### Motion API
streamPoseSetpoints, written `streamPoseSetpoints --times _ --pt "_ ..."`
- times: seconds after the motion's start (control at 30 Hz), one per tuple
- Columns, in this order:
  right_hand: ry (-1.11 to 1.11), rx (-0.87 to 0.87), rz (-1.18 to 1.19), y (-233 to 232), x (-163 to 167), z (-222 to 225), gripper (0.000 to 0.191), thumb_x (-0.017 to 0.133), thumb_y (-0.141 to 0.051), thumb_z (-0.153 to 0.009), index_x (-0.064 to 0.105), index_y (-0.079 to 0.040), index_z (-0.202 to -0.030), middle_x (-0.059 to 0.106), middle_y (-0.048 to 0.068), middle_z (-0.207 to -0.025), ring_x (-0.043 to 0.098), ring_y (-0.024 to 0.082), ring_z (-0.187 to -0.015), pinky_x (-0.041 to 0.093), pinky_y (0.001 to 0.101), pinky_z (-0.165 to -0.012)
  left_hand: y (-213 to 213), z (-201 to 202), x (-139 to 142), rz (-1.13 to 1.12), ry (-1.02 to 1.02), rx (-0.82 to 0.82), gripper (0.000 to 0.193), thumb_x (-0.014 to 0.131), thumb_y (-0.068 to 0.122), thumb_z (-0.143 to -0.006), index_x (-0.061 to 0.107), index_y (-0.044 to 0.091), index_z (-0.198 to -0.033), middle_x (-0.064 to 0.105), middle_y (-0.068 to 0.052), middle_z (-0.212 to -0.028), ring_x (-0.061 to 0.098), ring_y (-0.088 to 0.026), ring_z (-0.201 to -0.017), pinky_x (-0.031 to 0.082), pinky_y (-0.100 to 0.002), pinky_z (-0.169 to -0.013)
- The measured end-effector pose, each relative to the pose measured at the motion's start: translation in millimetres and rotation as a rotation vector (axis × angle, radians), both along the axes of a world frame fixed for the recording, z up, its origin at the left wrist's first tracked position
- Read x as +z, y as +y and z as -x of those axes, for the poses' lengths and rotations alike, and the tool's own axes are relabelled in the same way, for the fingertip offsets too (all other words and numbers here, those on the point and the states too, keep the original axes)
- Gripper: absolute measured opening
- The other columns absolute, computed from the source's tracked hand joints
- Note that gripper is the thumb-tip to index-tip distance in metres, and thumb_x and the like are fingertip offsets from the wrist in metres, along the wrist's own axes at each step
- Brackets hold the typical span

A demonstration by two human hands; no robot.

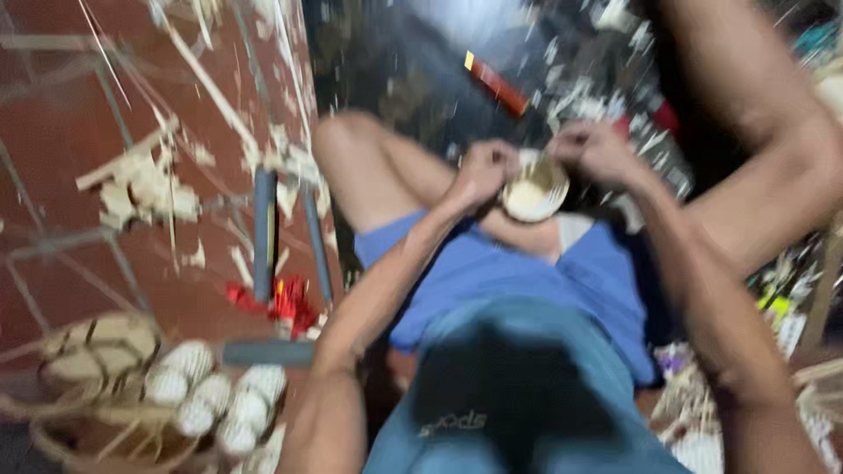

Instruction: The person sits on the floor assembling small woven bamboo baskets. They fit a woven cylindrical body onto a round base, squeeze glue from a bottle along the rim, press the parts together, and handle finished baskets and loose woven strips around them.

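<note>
The picture is blurred by motion. Both my hands meet above my lap around a small round pale woven piece, like a little bamboo basket or cup. My left hand grips its left rim with curled fingers. My right hand holds its upper right rim, fingers closed. I sit on the floor in blue shorts, knees bent outward.
A basket at the lower left holds several finished round woven pieces. Bamboo strips and shavings litter the red tiled floor on the left. A red scrap and grey bars lie beside my left leg. A red-handled tool lies ahead.
</note>
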State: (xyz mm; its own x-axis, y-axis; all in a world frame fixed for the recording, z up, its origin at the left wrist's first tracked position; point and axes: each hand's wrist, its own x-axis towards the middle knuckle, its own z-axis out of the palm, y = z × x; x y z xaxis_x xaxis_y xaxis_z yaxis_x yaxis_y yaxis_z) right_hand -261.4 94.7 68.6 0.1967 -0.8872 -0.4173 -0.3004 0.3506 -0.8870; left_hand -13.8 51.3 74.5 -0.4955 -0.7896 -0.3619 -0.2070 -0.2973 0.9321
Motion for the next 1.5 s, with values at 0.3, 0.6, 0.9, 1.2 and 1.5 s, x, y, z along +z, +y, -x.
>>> streamPoseSetpoints --times 0.3,0.6,0.9,1.2,1.5 --pt "0.307 0.112 0.068 -39 37 -20 0.016 0.080 -0.019 -0.098 0.079 -0.004 -0.103 0.069 0.008 -0.077 0.059 0.015 -0.066 0.046 0.0339 -0.058 23 -7 -25 -0.325 0.119 0.333 0.017 0.074 0.006 -0.091 0.066 -0.003 -0.104 0.062 -0.001 -0.076 0.057 -0.006 -0.058 0.048 -0.021 -0.045" --pt "0.317 0.100 0.352 -57 30 -11 0.013 0.077 -0.008 -0.096 0.078 -0.001 -0.107 0.068 0.014 -0.088 0.066 0.024 -0.082 0.051 0.0394 -0.075 -18 3 -32 -0.437 0.160 0.278 0.020 0.075 0.007 -0.092 0.065 -0.004 -0.105 0.065 -0.003 -0.078 0.060 -0.007 -0.060 0.051 -0.022 -0.049" --pt "0.493 0.035 0.355 -68 36 -18 0.014 0.080 -0.014 -0.100 0.076 -0.002 -0.107 0.068 0.016 -0.091 0.065 0.031 -0.079 0.050 0.0425 -0.071 -84 10 -38 -0.304 -0.002 -0.119 0.013 0.075 0.005 -0.095 0.070 -0.004 -0.102 0.068 -0.005 -0.079 0.062 -0.007 -0.058 0.053 -0.023 -0.049" --pt "-0.377 -0.797 -0.291 -20 33 -88 0.016 0.072 -0.007 -0.096 0.065 0.002 -0.107 0.068 0.004 -0.091 0.063 0.008 -0.077 0.053 0.0226 -0.070 -27 3 -46 -0.499 0.257 0.184 0.018 0.072 0.001 -0.096 0.065 -0.004 -0.112 0.069 -0.006 -0.088 0.067 -0.011 -0.074 0.057 -0.024 -0.064" --pt "-0.533 -0.920 -0.331 -27 -6 -117 0.012 0.075 0.004 -0.095 0.064 0.006 -0.098 0.069 0.009 -0.084 0.068 0.015 -0.071 0.058 0.0267 -0.062 -17 -25 -52 -0.390 0.367 0.130 0.030 0.069 -0.003 -0.101 0.064 -0.002 -0.130 0.060 0.000 -0.089 0.060 -0.008 -0.078 0.057 -0.024 -0.071"
